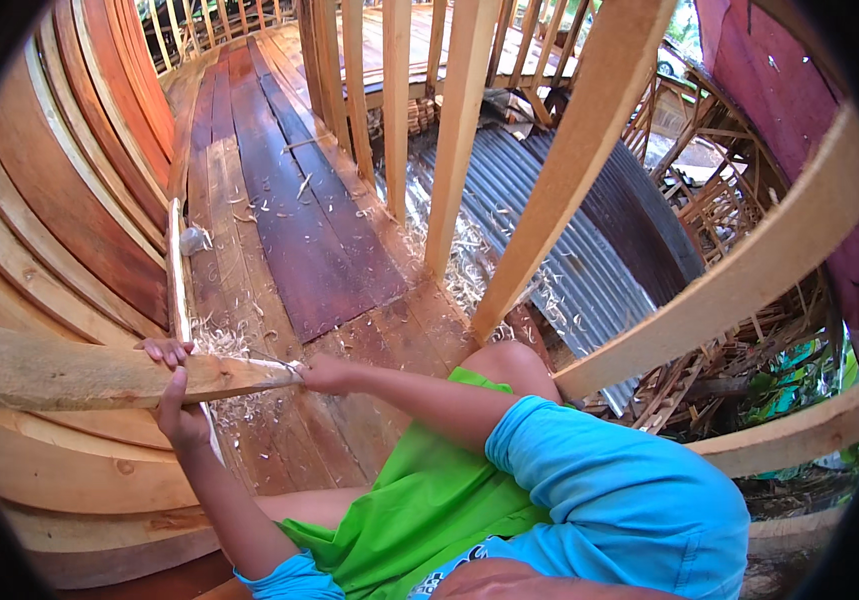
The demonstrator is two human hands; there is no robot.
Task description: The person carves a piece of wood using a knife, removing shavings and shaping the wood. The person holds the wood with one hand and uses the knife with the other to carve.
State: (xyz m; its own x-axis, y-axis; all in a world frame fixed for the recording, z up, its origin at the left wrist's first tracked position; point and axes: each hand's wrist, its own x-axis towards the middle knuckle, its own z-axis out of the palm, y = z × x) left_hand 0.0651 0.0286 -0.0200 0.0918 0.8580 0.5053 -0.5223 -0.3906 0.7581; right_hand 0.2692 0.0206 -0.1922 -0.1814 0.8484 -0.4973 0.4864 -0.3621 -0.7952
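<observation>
A long, thick wooden plank (59, 372) comes in from the left edge and narrows toward a pale, freshly cut tip. My left hand (182, 418) is wrapped round it, fingers over the top and thumb on the near side. Right at the tip is my right hand (327, 374), closed. A thin dark edge, like a blade, runs from that fist along the top of the tip; its handle is hidden in the fingers, and I cannot make out its kind. Curled wood shavings (227, 342) lie on the floor just behind the plank.
Wooden floorboards (339, 270) stretch ahead, scattered with shavings. A wall of boards (59, 190) rises on the left, with a small clear plastic bag (194, 239) near its foot. Upright wooden balusters (461, 140) line the right, beyond which lies corrugated metal sheeting (539, 220).
</observation>
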